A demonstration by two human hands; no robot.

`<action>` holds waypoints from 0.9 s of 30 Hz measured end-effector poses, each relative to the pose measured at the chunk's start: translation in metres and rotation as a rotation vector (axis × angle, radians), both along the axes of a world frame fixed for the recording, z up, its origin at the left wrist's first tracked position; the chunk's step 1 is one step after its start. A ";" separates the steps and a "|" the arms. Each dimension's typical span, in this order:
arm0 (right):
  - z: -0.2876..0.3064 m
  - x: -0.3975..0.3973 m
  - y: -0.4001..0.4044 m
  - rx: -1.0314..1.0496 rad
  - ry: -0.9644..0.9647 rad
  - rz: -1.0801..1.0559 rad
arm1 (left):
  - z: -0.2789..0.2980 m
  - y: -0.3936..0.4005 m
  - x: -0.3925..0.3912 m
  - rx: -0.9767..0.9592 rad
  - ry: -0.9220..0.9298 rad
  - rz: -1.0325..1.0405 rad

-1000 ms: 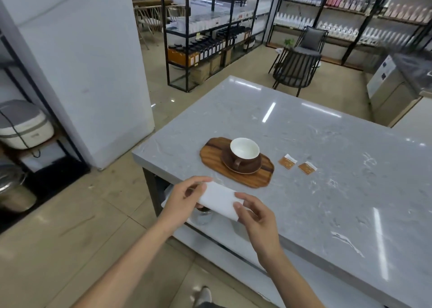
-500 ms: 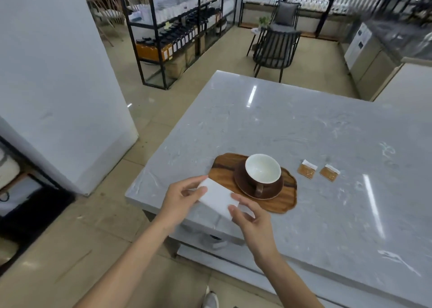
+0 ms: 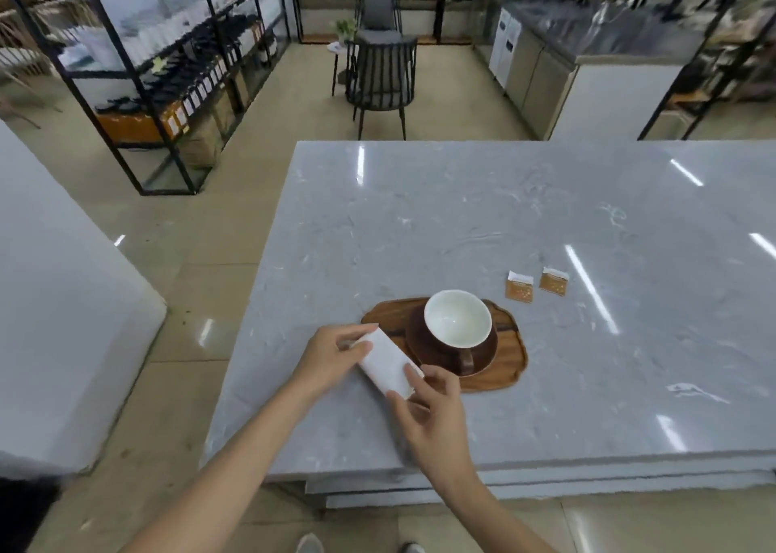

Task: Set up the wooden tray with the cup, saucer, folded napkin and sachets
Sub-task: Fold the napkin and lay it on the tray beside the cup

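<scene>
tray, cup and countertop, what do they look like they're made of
Tray: wood, going by the brown grain and irregular edge, with a smooth, slightly satin finish.
Cup: probably glazed ceramic, glossy white inside and brown outside.
Countertop: polished grey stone or a stone-look slab, with pale veining and sharp light reflections.

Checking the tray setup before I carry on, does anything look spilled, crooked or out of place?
Nothing spilled or damaged. The cup sits upright on its saucer on the wooden tray. Two sachets lie off the tray on the counter; both hands hold the napkin.
</scene>
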State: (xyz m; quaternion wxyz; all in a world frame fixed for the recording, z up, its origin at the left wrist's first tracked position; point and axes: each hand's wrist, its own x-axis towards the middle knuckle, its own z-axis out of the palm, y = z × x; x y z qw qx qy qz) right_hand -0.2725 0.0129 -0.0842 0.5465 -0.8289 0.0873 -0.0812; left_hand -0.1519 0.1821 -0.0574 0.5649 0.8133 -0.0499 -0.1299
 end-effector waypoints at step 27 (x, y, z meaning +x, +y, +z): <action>-0.013 0.032 0.076 -0.617 0.104 -0.494 | -0.038 -0.016 0.090 0.390 -0.727 -0.543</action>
